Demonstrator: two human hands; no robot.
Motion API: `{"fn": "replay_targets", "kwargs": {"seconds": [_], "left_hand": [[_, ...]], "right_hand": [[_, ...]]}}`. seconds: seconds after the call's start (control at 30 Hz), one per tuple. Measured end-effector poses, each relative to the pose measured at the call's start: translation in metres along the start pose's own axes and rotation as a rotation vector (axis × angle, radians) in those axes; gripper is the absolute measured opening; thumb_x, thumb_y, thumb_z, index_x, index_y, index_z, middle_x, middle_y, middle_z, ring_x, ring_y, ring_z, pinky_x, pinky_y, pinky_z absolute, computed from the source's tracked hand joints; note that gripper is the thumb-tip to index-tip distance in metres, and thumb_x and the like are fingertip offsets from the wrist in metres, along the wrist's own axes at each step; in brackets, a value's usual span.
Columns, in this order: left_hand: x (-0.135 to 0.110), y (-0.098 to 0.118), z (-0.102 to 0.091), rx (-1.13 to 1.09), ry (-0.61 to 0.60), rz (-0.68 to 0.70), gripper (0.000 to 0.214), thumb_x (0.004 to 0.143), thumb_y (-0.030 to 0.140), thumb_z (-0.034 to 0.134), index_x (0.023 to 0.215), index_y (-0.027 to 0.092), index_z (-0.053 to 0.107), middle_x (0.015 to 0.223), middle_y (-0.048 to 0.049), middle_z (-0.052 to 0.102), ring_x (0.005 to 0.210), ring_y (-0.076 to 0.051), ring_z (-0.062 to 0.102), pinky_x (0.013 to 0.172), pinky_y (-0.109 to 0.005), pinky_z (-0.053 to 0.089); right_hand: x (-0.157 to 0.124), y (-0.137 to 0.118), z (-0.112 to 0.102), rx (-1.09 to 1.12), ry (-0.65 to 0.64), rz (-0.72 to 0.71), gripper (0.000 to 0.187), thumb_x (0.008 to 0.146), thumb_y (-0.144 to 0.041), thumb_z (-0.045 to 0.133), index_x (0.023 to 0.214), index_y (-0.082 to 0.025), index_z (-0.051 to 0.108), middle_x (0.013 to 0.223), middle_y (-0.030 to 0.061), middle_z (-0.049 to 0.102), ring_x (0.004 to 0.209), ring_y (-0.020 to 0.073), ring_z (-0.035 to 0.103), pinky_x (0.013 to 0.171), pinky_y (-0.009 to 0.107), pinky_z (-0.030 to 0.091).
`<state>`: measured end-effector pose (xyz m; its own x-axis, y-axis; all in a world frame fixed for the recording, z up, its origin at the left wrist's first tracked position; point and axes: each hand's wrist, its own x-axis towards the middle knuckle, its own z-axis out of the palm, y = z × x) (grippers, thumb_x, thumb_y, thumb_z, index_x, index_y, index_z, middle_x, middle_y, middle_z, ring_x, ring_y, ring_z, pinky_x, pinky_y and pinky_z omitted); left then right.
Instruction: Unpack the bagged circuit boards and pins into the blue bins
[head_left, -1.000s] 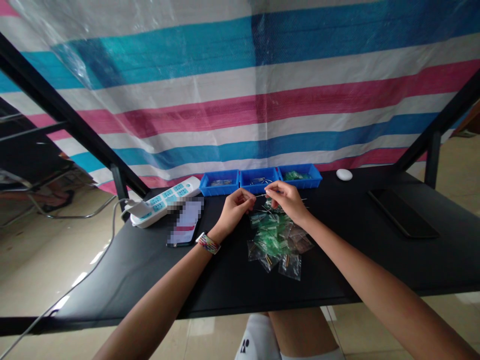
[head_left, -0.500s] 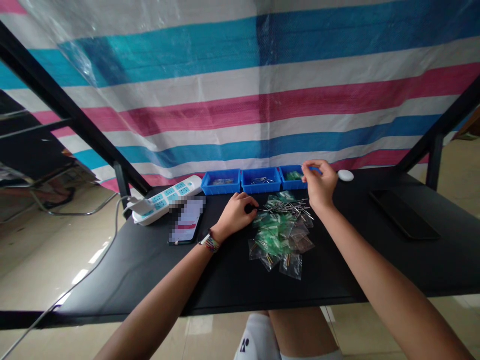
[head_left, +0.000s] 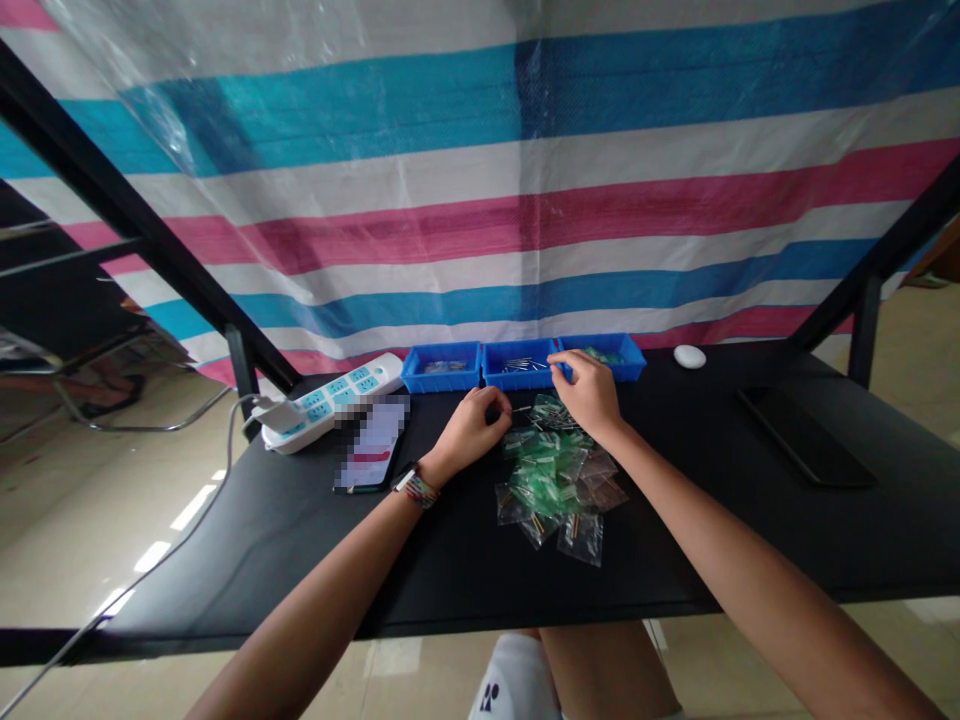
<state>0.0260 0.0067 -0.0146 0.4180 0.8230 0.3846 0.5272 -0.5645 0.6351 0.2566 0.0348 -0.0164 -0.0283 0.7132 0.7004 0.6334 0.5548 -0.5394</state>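
Observation:
My left hand (head_left: 474,428) rests on the black table with thumb and index finger pinched together. A thin metal pin (head_left: 520,409) seems to poke out from its fingertips. Over the right end of the middle blue bin (head_left: 517,381), the fingertips of my right hand (head_left: 589,395) are closed in a pinch; anything between them is too small to make out. Several metal pins lie in that bin. Below my right hand is a pile of loose metal pins (head_left: 551,413), partly hidden by it. Green plastic bags (head_left: 544,470) and clear bags (head_left: 581,540) with small rods spread in front.
The left blue bin (head_left: 442,382) holds small clear packets; the right blue bin (head_left: 634,370) holds green ones. A power strip (head_left: 330,405), a lit phone (head_left: 373,445), a white round object (head_left: 689,357) and a dark phone (head_left: 806,437) lie around. Striped sheeting (head_left: 450,230) hangs behind.
My right hand has moved left from the right bin to the right end of the middle bin, now covering part of the pin pile. My left hand has stayed nearly in place.

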Motion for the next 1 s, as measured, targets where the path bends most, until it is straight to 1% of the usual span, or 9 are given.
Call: {"fn": "replay_targets", "kwargs": {"seconds": [0.07, 0.13, 0.27, 0.4, 0.53, 0.63, 0.8, 0.9, 1.0], "left_hand": [[0.0, 0.002, 0.0, -0.083, 0.041, -0.036, 0.007, 0.088, 0.016, 0.059, 0.087, 0.02, 0.064, 0.087, -0.0026, 0.07, 0.081, -0.018, 0.062, 0.075, -0.03, 0.046], [0.0, 0.003, 0.001, -0.159, 0.077, -0.056, 0.005, 0.089, 0.017, 0.059, 0.089, 0.019, 0.064, 0.088, -0.0021, 0.069, 0.08, -0.017, 0.062, 0.073, -0.028, 0.045], [-0.001, 0.004, 0.003, -0.233, 0.126, -0.057, 0.003, 0.089, 0.019, 0.061, 0.089, 0.019, 0.064, 0.086, -0.0011, 0.068, 0.078, -0.015, 0.061, 0.073, -0.026, 0.045], [-0.002, 0.006, 0.004, -0.267, 0.14, -0.055, 0.003, 0.09, 0.021, 0.062, 0.091, 0.019, 0.064, 0.086, -0.0013, 0.067, 0.078, -0.015, 0.06, 0.073, -0.027, 0.045], [-0.001, 0.007, 0.003, -0.328, 0.152, -0.058, 0.008, 0.091, 0.027, 0.064, 0.09, 0.019, 0.063, 0.087, -0.0023, 0.066, 0.079, -0.016, 0.059, 0.075, -0.027, 0.046], [0.002, 0.007, 0.001, -0.444, 0.168, -0.099, 0.019, 0.094, 0.036, 0.06, 0.084, 0.02, 0.06, 0.079, -0.0016, 0.063, 0.074, -0.016, 0.058, 0.072, -0.028, 0.047], [0.006, 0.005, -0.002, -0.491, 0.106, -0.175, 0.043, 0.097, 0.052, 0.049, 0.071, 0.019, 0.061, 0.068, -0.0036, 0.063, 0.067, -0.018, 0.058, 0.071, -0.032, 0.049], [0.006, 0.005, -0.003, -0.503, 0.094, -0.208, 0.048, 0.096, 0.055, 0.049, 0.068, 0.019, 0.063, 0.066, -0.0043, 0.064, 0.066, -0.018, 0.059, 0.072, -0.033, 0.051], [0.006, 0.006, -0.003, -0.486, 0.086, -0.219, 0.047, 0.094, 0.056, 0.055, 0.065, 0.019, 0.062, 0.065, -0.0039, 0.064, 0.066, -0.019, 0.059, 0.072, -0.033, 0.051]], "right_hand": [[-0.001, -0.006, -0.004, 0.035, -0.017, 0.029, 0.018, 0.096, -0.024, 0.058, 0.096, -0.019, 0.075, 0.098, 0.0087, 0.076, 0.066, 0.0185, 0.064, 0.073, 0.033, 0.051], [-0.002, -0.012, -0.007, 0.145, -0.122, 0.099, 0.02, 0.096, -0.032, 0.06, 0.09, -0.019, 0.074, 0.089, 0.0064, 0.076, 0.057, 0.0155, 0.058, 0.064, 0.031, 0.047], [-0.008, -0.02, -0.004, 0.379, -0.397, 0.234, 0.038, 0.098, -0.048, 0.058, 0.078, -0.018, 0.071, 0.074, 0.0037, 0.073, 0.057, 0.0163, 0.059, 0.056, 0.028, 0.043], [-0.011, -0.024, -0.001, 0.466, -0.492, 0.312, 0.042, 0.097, -0.051, 0.058, 0.076, -0.017, 0.072, 0.069, 0.0033, 0.071, 0.053, 0.0152, 0.057, 0.051, 0.027, 0.041], [-0.012, -0.028, -0.001, 0.568, -0.501, 0.395, 0.03, 0.091, -0.045, 0.063, 0.079, -0.018, 0.071, 0.07, 0.0021, 0.069, 0.05, 0.0132, 0.055, 0.049, 0.026, 0.041], [-0.013, -0.03, -0.001, 0.612, -0.44, 0.412, 0.02, 0.085, -0.039, 0.07, 0.084, -0.019, 0.071, 0.075, 0.0017, 0.069, 0.054, 0.0138, 0.057, 0.049, 0.026, 0.043], [-0.015, -0.034, -0.001, 0.581, -0.361, 0.355, 0.017, 0.083, -0.037, 0.073, 0.088, -0.021, 0.075, 0.077, 0.0029, 0.072, 0.054, 0.0158, 0.06, 0.05, 0.028, 0.048], [-0.016, -0.035, -0.002, 0.538, -0.348, 0.301, 0.018, 0.085, -0.039, 0.073, 0.089, -0.022, 0.078, 0.077, 0.0036, 0.075, 0.051, 0.0166, 0.061, 0.049, 0.03, 0.048], [-0.017, -0.034, -0.002, 0.513, -0.336, 0.264, 0.017, 0.086, -0.039, 0.073, 0.089, -0.023, 0.078, 0.082, 0.0042, 0.077, 0.05, 0.0167, 0.062, 0.049, 0.03, 0.049]]}}
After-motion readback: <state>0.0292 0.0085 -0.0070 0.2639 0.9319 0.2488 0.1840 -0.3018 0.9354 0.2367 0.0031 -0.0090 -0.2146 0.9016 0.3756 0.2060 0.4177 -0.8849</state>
